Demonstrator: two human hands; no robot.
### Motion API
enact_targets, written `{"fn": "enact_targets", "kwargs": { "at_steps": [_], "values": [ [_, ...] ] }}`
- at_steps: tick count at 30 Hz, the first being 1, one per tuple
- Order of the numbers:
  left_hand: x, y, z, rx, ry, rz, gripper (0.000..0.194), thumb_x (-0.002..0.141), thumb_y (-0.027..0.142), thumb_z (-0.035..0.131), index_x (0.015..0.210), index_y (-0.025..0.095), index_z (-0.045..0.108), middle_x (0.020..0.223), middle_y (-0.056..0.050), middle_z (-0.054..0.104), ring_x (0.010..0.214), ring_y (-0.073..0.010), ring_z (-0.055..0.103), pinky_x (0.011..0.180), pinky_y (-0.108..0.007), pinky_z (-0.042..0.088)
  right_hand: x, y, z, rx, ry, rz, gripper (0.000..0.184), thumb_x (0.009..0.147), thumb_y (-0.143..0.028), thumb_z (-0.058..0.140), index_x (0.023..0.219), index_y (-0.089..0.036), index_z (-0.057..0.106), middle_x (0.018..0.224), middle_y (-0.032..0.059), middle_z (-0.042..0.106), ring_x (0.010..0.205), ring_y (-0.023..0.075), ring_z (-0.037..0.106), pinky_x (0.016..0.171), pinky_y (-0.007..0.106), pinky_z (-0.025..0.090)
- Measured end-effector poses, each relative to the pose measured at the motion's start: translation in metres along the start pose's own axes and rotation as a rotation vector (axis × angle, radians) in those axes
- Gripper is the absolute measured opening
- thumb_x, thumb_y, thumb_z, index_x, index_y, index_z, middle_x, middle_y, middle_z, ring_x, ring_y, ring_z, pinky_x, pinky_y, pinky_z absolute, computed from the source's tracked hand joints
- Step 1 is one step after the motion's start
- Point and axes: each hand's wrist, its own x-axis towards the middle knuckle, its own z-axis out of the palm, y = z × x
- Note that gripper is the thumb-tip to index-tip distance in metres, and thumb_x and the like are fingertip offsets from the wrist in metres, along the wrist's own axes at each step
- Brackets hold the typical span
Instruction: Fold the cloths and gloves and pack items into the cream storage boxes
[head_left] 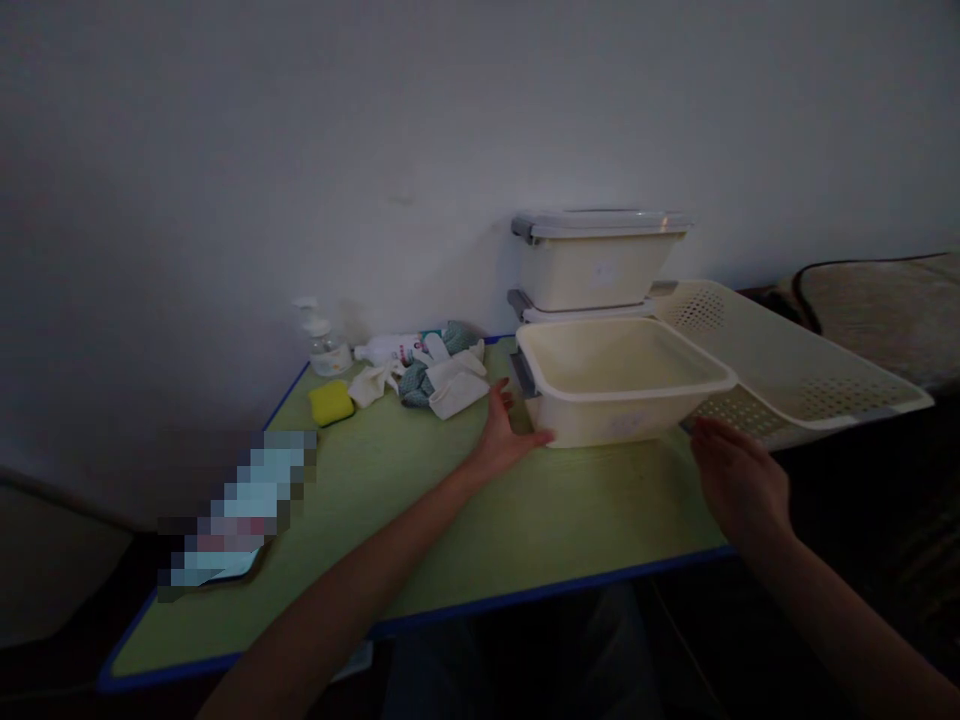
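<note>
A cream plastic storage box [600, 420] without a lid sits on the green table before me, its inside bare. My left hand [510, 425] grips its left front corner, thumb along the front wall and fingers at the side below the grey latch [523, 374]. At the right front, my right hand [739, 480] has its fingers pressed together, fingertips at a grey latch [687, 426] of the same box. The back of that hand hides its thumb. Behind stands a lidded cream box [596, 272], stacked on another lid [589, 312].
A perforated cream basket [780, 350] lies tilted at the right. Along the back left are a pump bottle [328, 345], a white bottle [390, 348], crumpled cloths [457, 380] and a yellow sponge [331, 402]. A blurred phone or tablet [240, 515] rests near the table's blue-edged left side.
</note>
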Motion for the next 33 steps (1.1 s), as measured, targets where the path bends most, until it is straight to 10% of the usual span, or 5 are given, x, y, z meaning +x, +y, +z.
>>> {"fn": "enact_targets", "kwargs": {
  "at_steps": [5, 10, 14, 21, 33],
  "values": [
    [0.001, 0.011, -0.051, 0.093, 0.101, 0.113, 0.075, 0.054, 0.027, 0.078, 0.113, 0.025, 0.032, 0.120, -0.010, 0.041, 0.110, -0.0256, 0.047, 0.090, -0.043, 0.040, -0.050, -0.030, 0.017, -0.169, -0.035, -0.065, 0.004, 0.059, -0.019, 0.061, 0.062, -0.023, 0.061, 0.068, 0.0003, 0.059, 0.064, 0.0148, 0.054, 0.063, 0.030, 0.045],
    [0.005, 0.003, -0.110, 0.255, 0.276, 0.094, 0.054, 0.061, 0.021, 0.068, 0.105, 0.021, 0.037, 0.117, -0.010, 0.043, 0.101, -0.0201, 0.051, 0.083, -0.037, 0.043, -0.082, -0.054, 0.085, -0.240, -0.688, -0.249, 0.010, 0.071, -0.019, 0.052, 0.066, -0.023, 0.061, 0.068, 0.0004, 0.059, 0.066, 0.0151, 0.055, 0.061, 0.028, 0.044],
    [0.005, -0.011, -0.137, 0.319, 0.311, 0.061, 0.042, 0.062, 0.019, 0.062, 0.099, 0.018, 0.042, 0.110, -0.009, 0.047, 0.095, -0.0192, 0.052, 0.079, -0.036, 0.043, -0.092, -0.041, 0.149, -0.311, -0.951, -0.317, 0.015, 0.075, -0.014, 0.044, 0.072, -0.021, 0.057, 0.075, 0.0020, 0.059, 0.073, 0.0159, 0.057, 0.062, 0.028, 0.046],
    [0.001, -0.017, -0.138, 0.455, 0.199, 0.060, 0.047, 0.056, 0.013, 0.061, 0.101, 0.018, 0.051, 0.085, -0.001, 0.056, 0.065, -0.0132, 0.049, 0.065, -0.029, 0.043, -0.088, 0.004, 0.218, -0.465, -1.068, -0.389, 0.035, 0.069, -0.002, 0.043, 0.096, -0.019, 0.057, 0.106, 0.0092, 0.057, 0.093, 0.0182, 0.057, 0.073, 0.031, 0.049],
    [-0.003, -0.006, -0.134, 0.525, 0.034, -0.011, 0.009, 0.061, 0.015, 0.061, 0.064, 0.017, 0.053, 0.059, 0.005, 0.056, 0.057, -0.0121, 0.052, 0.055, -0.022, 0.036, -0.087, 0.023, 0.217, -0.633, -1.178, -0.488, 0.041, 0.074, -0.018, 0.060, 0.113, -0.019, 0.050, 0.110, 0.0102, 0.052, 0.097, 0.0227, 0.055, 0.085, 0.038, 0.045]
  ]
}}
